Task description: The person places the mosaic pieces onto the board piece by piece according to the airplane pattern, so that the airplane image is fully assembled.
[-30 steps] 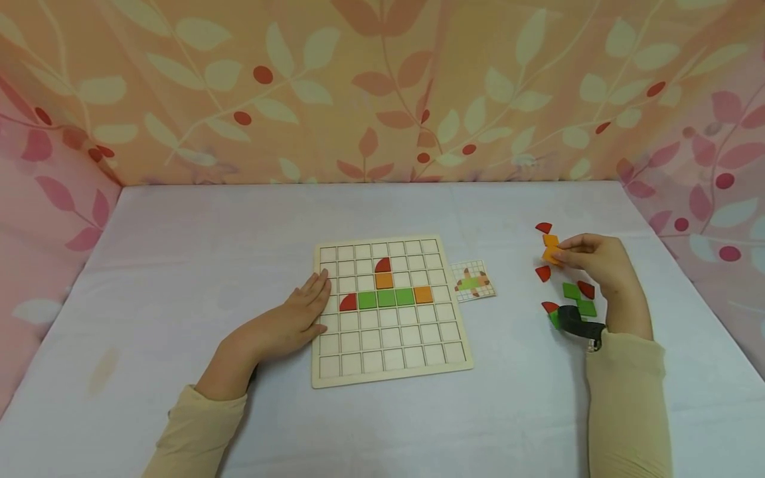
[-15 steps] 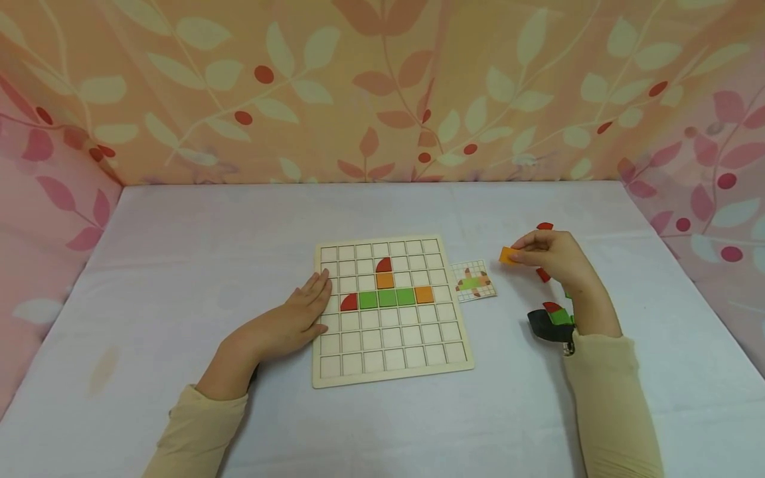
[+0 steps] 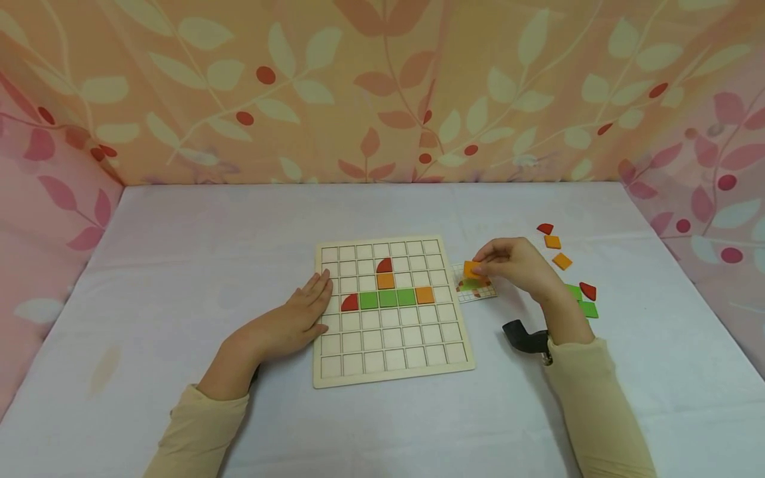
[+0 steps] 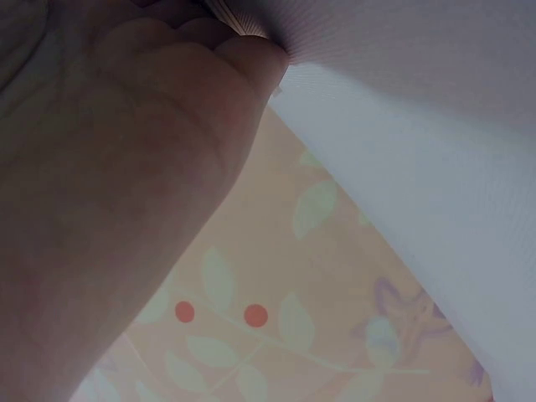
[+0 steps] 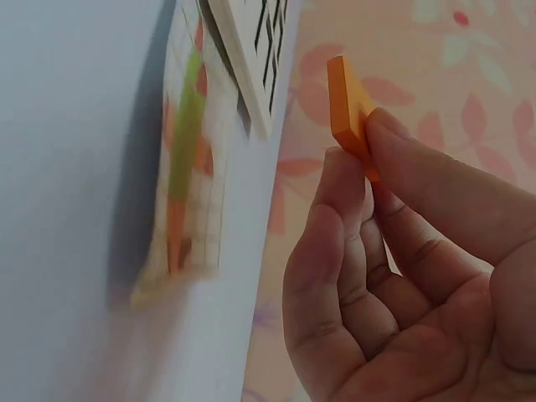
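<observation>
My right hand [image 3: 518, 265] pinches an orange square tile [image 3: 471, 269] between thumb and fingertips, above the pattern card [image 3: 471, 292]. In the right wrist view the orange tile [image 5: 347, 113] is tilted and clear of the table. With fingers straight, my left hand [image 3: 293, 312] rests on the left edge of the grid board [image 3: 391, 378]. On the board lie a row of green squares [image 3: 388, 298] with a red quarter-circle [image 3: 349, 303] at its left and an orange square [image 3: 424, 295] at its right. Above the row sit another orange square [image 3: 385, 281] and red quarter-circle [image 3: 384, 265].
Loose pieces lie at the right: a red quarter-circle [image 3: 545, 228], orange squares [image 3: 562, 261], another red quarter-circle [image 3: 588, 291] and green squares [image 3: 588, 309]. A black wrist device [image 3: 524, 337] juts from the right sleeve. A patterned curtain [image 3: 382, 93] stands behind the white table [image 3: 209, 226].
My right hand has picked up an orange tile from the loose pieces and carried it left, over the card. The left hand has stayed in place on the board.
</observation>
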`<action>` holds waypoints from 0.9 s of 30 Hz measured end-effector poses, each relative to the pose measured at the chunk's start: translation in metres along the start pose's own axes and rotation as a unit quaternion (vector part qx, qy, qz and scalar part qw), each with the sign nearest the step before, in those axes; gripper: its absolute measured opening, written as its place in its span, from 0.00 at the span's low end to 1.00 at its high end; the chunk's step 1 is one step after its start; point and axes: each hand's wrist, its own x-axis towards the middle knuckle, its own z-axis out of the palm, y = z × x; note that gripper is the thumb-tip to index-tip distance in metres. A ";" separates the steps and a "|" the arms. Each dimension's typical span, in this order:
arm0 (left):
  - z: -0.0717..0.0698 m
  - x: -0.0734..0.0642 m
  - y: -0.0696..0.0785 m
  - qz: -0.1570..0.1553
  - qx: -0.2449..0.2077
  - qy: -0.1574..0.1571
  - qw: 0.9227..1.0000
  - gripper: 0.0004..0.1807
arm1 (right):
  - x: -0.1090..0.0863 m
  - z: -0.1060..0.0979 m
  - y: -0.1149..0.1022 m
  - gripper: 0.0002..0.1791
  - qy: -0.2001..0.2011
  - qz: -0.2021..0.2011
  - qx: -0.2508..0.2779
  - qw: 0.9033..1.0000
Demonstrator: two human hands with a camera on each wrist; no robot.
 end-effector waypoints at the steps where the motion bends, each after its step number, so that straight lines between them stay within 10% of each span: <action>1: 0.000 0.000 0.000 -0.001 0.000 0.000 1.000 0.36 | 0.001 0.004 -0.002 0.10 -0.006 -0.002 -0.003 1.000; 12: 0.000 0.000 0.001 -0.006 0.000 0.000 1.000 0.36 | 0.004 0.030 -0.008 0.07 -0.082 -0.020 -0.002 0.996; 27: 0.000 -0.001 0.001 -0.014 -0.008 -0.001 1.000 0.36 | 0.002 0.039 -0.012 0.06 -0.089 -0.045 -0.026 0.995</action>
